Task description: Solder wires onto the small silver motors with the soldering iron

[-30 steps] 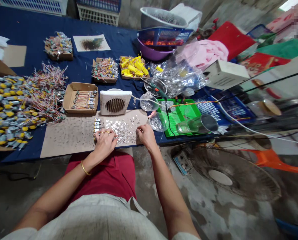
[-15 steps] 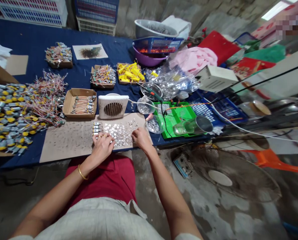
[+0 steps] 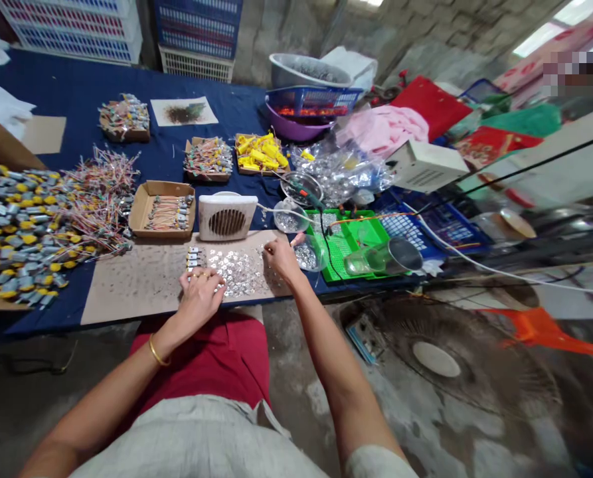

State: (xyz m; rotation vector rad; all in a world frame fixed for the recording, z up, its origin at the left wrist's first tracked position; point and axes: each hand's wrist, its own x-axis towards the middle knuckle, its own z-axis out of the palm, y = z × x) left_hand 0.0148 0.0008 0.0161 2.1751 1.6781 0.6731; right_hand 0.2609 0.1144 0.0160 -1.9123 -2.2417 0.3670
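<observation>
Two clear bowls (image 3: 321, 255) of metal parts (image 3: 305, 256) sit towards one and three o'clock from the right hand (image 3: 282, 261); one motor row (image 3: 193, 256) meets the left hand (image 3: 199, 295). I cannot tell either grip's closure.

The cardboard sheet (image 3: 127, 285) gives passage leftward — the white fan (image 3: 227, 218) blocks behind, and apparently metal discs (image 3: 234, 267) rightward.

A blue-clothed table (image 3: 84, 78) carries a cardboard sheet (image 3: 127, 284), stained paper (image 3: 208, 118) and a green tray (image 3: 343, 245).
</observation>
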